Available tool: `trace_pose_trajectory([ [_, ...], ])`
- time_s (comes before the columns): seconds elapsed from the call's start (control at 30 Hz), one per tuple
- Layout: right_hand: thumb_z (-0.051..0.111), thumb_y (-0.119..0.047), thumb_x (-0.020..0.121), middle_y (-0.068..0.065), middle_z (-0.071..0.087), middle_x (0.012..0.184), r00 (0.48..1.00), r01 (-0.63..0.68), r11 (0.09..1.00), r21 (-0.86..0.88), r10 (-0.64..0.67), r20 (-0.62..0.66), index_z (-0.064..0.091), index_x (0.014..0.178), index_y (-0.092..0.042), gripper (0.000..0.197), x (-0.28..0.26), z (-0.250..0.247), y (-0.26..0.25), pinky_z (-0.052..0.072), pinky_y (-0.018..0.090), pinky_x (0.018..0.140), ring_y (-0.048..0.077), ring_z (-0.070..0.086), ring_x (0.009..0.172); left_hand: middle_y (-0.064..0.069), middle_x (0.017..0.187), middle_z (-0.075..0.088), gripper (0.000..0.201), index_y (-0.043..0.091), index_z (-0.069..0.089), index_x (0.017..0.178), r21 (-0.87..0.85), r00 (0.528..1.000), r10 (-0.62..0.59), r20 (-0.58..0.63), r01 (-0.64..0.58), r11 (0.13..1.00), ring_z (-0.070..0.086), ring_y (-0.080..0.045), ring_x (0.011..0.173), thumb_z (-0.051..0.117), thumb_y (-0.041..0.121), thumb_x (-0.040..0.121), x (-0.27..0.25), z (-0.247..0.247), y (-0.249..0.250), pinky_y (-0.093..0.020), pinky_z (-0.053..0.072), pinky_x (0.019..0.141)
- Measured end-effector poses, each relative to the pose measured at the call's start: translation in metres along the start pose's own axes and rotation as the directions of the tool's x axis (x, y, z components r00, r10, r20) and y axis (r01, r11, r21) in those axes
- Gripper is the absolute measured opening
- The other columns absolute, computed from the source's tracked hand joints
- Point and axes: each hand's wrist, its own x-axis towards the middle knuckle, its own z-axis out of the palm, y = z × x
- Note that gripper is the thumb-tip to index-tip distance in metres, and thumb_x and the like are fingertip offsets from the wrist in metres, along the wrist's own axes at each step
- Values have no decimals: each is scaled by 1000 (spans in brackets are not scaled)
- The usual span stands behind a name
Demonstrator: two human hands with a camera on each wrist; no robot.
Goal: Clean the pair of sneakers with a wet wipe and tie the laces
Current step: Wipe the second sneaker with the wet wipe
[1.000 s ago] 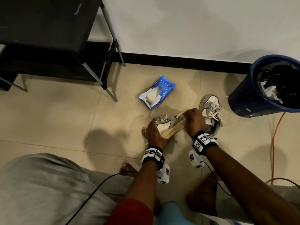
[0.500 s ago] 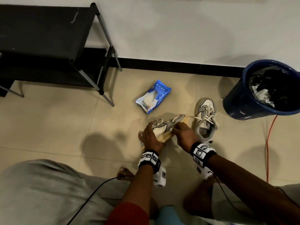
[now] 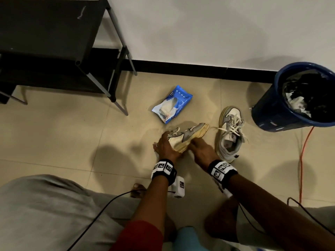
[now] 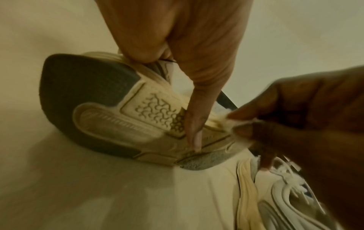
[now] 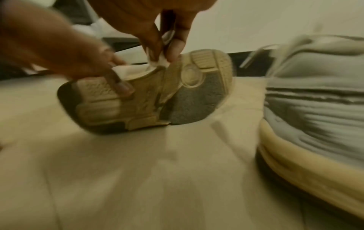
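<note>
Starting at the left of the tiled floor (image 3: 54,134), a black metal-framed shelf unit (image 3: 54,42) is seen against the wall, and a blue plastic pack of wet wipes (image 3: 173,104) is lying well apart from it, near the middle. Just in front of that pack, a white-and-grey sneaker with a yellowed sole (image 3: 188,136) is tipped on its side, its long axis running from the heel at the near left to the toe at the far right, sole turned toward the person. Its heel end is gripped by the left hand (image 3: 165,146), fingers curled over the upper and thumb laid on the tread. A small crumpled white wet wipe (image 5: 158,61) is pinched by the right hand (image 3: 201,151) and pressed against the sole's edge at mid-length. The unwiped toe end probably lies away from both hands, to the far right, so the wiping stroke would best be carried that way by the right hand. Just beside, the second matching sneaker (image 3: 229,133) is standing upright with laces loose, and a dark blue plastic bin (image 3: 268,113) is placed at the far right.
</note>
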Motion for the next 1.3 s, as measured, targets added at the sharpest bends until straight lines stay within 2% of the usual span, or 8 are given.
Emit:
trace_pose_trajectory([
  [0.07,59,6,68,20,59,98,997,67,997,-28,-65,47,66,98,-5,33,-2,5,-2,49,35,54,39,60,81,-7,137,52,109,28,37,143,37,999,-15,40,14,999,44,-29,132,93,40,50,8,-4,2,-49,15,118],
  [0.2,62,13,69,17,59,97,922,-276,946,172,312,-232,66,96,-7,34,5,-6,22,40,28,66,34,55,86,-7,144,43,119,41,32,147,239,988,-66,138,31,970,36,-27,138,95,42,45,7,-8,5,-52,14,118],
  [0.37,66,3,75,9,62,96,964,-180,963,202,214,-159,68,99,-14,29,23,-14,24,46,31,67,29,57,87,-18,146,25,113,29,32,144,562,994,-74,79,17,827,23,-41,136,82,66,50,11,-11,48,-68,12,110],
  [0.6,77,1,68,9,60,82,996,-80,981,178,86,-27,77,86,-15,25,34,-13,34,42,25,60,30,59,73,-10,132,39,80,16,52,130,350,962,122,244,-204,914,57,-33,111,89,39,62,24,6,66,-40,50,94],
  [0.77,70,-28,82,8,60,77,873,-382,843,379,464,-152,76,89,-8,22,56,-24,74,45,29,58,26,59,68,-9,129,36,113,9,44,128,267,950,12,313,-101,958,54,-32,113,99,43,36,27,-1,65,-41,50,93],
  [0.97,52,-34,84,9,56,79,996,-55,986,159,65,-58,75,85,-12,32,42,-9,29,44,31,58,28,54,76,-9,126,44,103,8,39,126,208,969,46,244,-99,973,53,-32,115,97,38,46,0,20,62,-42,49,90],
  [1.13,68,-4,75,11,60,78,946,-280,953,119,295,-134,76,93,-11,20,53,-31,92,49,33,62,32,60,72,-7,124,46,102,11,41,120,246,971,124,205,-174,954,54,-30,112,98,41,41,-21,35,64,-42,48,90],
  [1.3,57,-11,71,6,60,83,997,-43,991,126,34,69,76,93,-16,29,38,-23,68,48,32,63,29,58,79,-7,122,46,97,11,41,119,257,976,108,189,-155,954,57,-32,108,97,37,45,-20,37,64,-44,51,86],
])
